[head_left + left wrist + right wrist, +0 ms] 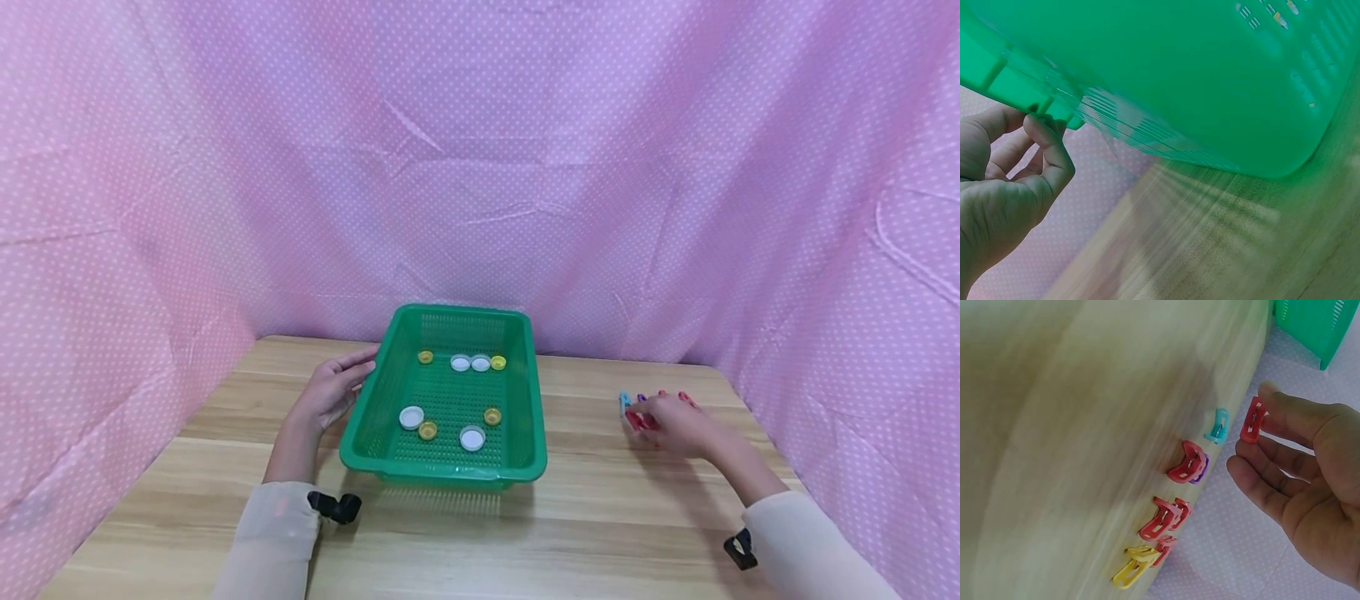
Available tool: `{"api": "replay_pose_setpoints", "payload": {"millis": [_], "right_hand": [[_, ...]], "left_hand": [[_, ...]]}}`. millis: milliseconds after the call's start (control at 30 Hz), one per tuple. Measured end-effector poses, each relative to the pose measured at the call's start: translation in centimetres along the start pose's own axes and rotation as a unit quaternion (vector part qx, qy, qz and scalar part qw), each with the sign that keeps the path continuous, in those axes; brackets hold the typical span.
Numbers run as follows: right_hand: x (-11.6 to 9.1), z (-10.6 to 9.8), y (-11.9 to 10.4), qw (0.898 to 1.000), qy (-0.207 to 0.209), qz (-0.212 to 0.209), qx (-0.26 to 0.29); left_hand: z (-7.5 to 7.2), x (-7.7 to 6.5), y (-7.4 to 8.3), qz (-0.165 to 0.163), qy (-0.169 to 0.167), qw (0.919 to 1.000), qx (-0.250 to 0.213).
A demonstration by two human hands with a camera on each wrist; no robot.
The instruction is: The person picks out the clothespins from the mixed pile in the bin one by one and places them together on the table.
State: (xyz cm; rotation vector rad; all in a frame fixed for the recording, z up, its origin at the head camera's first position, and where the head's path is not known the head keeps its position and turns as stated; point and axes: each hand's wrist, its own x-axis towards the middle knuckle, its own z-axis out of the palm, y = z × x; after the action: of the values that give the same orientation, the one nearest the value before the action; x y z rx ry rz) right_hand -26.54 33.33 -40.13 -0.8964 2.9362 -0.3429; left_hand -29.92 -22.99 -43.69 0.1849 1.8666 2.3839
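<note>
A green plastic basket (442,475) stands on the wooden table, holding several white and yellow round caps. At its left side my left hand (327,392) holds the rim; in the left wrist view the thumb and bent fingers (1047,140) meet at the rim's edge. On the right of the table my right hand (678,425) is over a group of small plastic clips. Between its thumb and fingertips it pinches a red clip (1252,420), lifted off the table. Below lie a light blue clip (1219,426), a purple clip (1200,470), a yellow clip (1132,570) and several red clips (1188,462).
Pink dotted cloth (480,167) hangs behind the table and along both sides. Bare wood of the table (585,517) lies between the basket and the right arm. A black wrist camera (337,506) is strapped to the left sleeve, another (741,550) to the right.
</note>
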Motion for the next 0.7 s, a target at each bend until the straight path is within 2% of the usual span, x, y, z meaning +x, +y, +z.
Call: {"api": "replay_pose_setpoints", "payload": {"millis": [100,333,467,700], "right_hand": [[-0.3,0.4,-0.2,1.0,0.003,-0.014,-0.002],[-0.2,1.5,0.1,0.998,-0.02,-0.028,0.053],[-0.2,2.0,0.4,0.998,-0.014,-0.037,0.056],[-0.7,2.1,0.2,0.998,-0.005,-0.016,0.054]], "left_hand": [[0.1,0.0,0.0,-0.001,0.001,1.0,0.004],[0.1,0.1,0.0,-0.004,0.001,1.0,0.001],[0.1,0.0,0.0,-0.004,0.003,1.0,-0.001],[0.1,0.0,0.1,-0.004,0.007,1.0,0.003]]}}
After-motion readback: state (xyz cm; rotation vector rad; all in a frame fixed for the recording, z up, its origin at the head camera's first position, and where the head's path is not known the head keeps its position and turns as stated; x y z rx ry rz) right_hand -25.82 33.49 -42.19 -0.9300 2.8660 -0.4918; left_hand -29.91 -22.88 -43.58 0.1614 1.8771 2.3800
